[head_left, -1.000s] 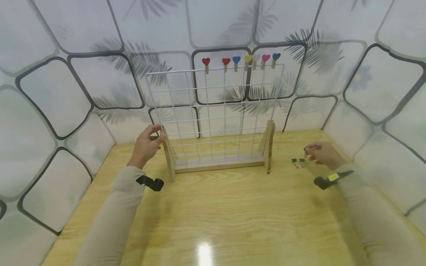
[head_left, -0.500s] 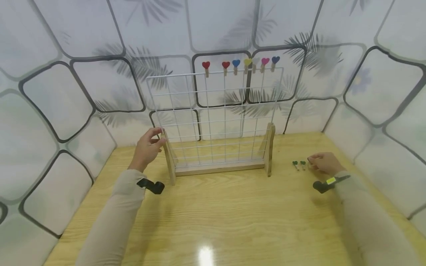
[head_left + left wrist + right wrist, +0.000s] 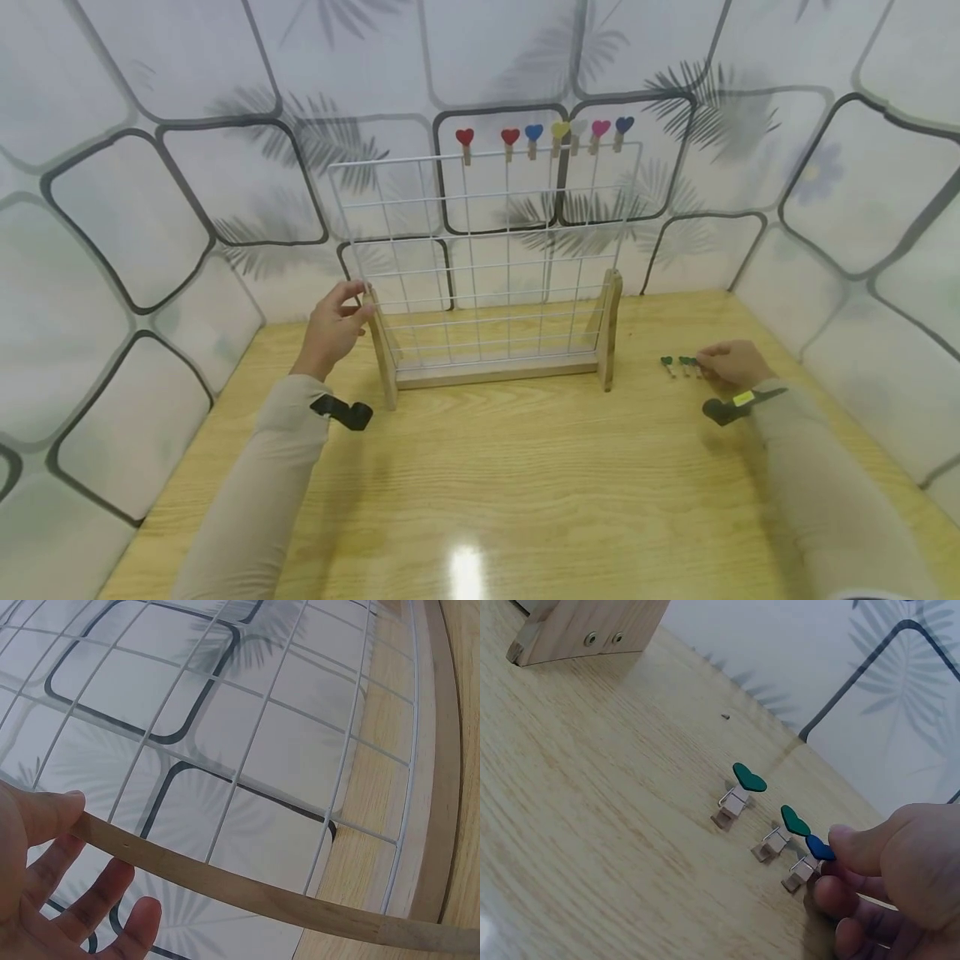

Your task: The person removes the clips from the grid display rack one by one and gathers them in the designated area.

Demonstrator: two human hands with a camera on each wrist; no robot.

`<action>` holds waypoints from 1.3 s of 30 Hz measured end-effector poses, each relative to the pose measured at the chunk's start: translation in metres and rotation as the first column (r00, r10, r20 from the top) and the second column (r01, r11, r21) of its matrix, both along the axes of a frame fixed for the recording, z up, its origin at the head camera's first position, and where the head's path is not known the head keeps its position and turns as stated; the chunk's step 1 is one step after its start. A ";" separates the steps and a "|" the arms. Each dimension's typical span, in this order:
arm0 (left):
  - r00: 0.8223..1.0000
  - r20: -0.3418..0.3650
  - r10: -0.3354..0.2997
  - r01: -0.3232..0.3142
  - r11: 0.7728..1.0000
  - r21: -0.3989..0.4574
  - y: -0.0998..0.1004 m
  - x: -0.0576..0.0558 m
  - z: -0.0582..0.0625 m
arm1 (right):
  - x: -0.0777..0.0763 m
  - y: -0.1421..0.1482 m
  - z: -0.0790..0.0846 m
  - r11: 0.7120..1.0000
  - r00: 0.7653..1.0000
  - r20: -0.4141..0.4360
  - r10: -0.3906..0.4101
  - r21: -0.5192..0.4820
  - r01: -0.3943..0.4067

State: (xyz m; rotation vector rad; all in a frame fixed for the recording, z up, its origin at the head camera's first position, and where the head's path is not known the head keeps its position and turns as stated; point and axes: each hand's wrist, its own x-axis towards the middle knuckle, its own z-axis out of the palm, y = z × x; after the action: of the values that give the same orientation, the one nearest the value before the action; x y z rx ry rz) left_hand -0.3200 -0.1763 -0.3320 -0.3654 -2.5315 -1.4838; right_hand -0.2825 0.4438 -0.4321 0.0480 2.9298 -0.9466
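Observation:
My left hand (image 3: 330, 329) holds the left wooden upright (image 3: 225, 879) of a white wire grid rack (image 3: 480, 271), thumb on one side and fingers on the other. Out to the right, my right hand (image 3: 735, 364) pinches a small wooden clothespin with a blue heart (image 3: 820, 847) between thumb and fingers, low at the tabletop. Two clothespins with green hearts lie beside it, a nearer one (image 3: 795, 821) and a farther one (image 3: 748, 778). Along the rack's top wire sits a row of heart clothespins, among them a red one (image 3: 465, 137) and a yellow one (image 3: 560, 131).
The rack's right wooden upright (image 3: 610, 329) stands between the row of pins and the grid. Patterned walls (image 3: 255, 183) close off the back and both sides of the wooden table (image 3: 480, 483).
My right hand has come down and slightly toward me, bringing the blue-heart clothespin to the tabletop beside the green ones. My left hand keeps its place on the rack.

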 end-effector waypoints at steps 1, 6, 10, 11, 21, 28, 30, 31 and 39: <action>1.000 0.000 0.002 -0.002 1.000 0.001 0.000 0.001 0.001 | -0.001 0.001 0.000 1.000 1.000 0.007 0.000 -0.007 0.000; 1.000 -0.002 0.005 -0.005 1.000 0.000 -0.002 0.002 0.001 | -0.004 0.003 0.003 0.999 1.000 0.029 0.001 -0.052 0.000; 1.000 -0.003 0.012 -0.012 1.000 0.002 -0.005 0.003 0.001 | -0.008 0.000 0.010 0.974 0.999 0.052 -0.009 -0.225 0.021; 1.000 -0.003 0.013 -0.013 1.000 0.003 -0.005 0.003 0.002 | -0.010 -0.001 0.013 0.960 0.998 0.056 -0.013 -0.279 0.028; 1.000 -0.017 -0.007 0.007 1.000 0.013 0.001 -0.002 0.001 | -0.014 -0.017 0.061 0.874 1.000 0.011 0.003 -0.486 0.003; 1.000 -0.002 -0.004 0.004 1.000 -0.001 0.004 -0.002 -0.001 | -0.012 -0.047 0.100 0.879 0.997 -0.030 0.072 -0.470 -0.078; 1.000 0.001 -0.005 0.005 1.000 0.000 0.004 -0.001 -0.001 | -0.011 -0.058 0.113 0.871 0.995 -0.062 0.074 -0.482 -0.094; 1.000 0.002 -0.004 0.004 1.000 0.002 0.003 -0.001 -0.001 | -0.011 -0.063 0.119 0.868 0.994 -0.079 0.076 -0.486 -0.105; 1.000 -0.001 0.004 -0.004 1.000 0.019 0.000 0.000 0.000 | -0.011 -0.113 0.173 0.865 0.977 -0.162 0.142 -0.460 -0.202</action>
State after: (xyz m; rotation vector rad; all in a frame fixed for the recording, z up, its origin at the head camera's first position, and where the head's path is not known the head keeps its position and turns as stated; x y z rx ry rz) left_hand -0.3204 -0.1764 -0.3320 -0.3581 -2.5136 -1.5052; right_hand -0.2938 0.3312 -0.2592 -0.3017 2.6481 -1.6519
